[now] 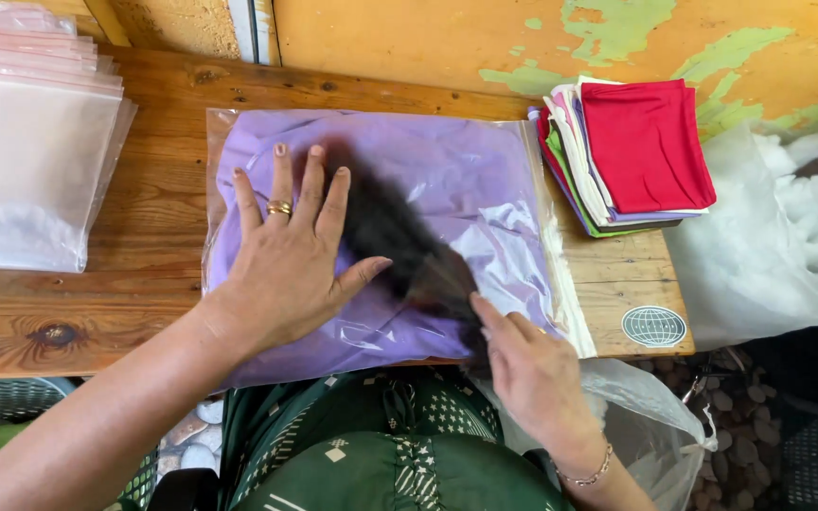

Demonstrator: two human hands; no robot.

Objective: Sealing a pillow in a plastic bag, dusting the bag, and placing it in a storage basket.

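- A stack of clear plastic bags [26,142] lies on the wooden worktop [158,222], well to the left of the left hand's fingers and off the packing spot, likely as a supply.
- The left hand [286,260] lies flat, fingers spread and open, gripping nothing. It presses on a clear bag holding a folded purple cloth [447,180], apparently to pin it down and flatten it.
- That purple cloth bag lies in the middle of the worktop, directly under the left fingers, its near edge at the person's lap.
- The right hand [527,374] touches the bag's near right corner, fingers extended. They are motion-blurred, so whether they pinch the plastic cannot be told.
- Beyond the right fingers, a pile of folded coloured cloths [641,147] topped in red.
- Farthest right, a bag of white stuffing [788,237].
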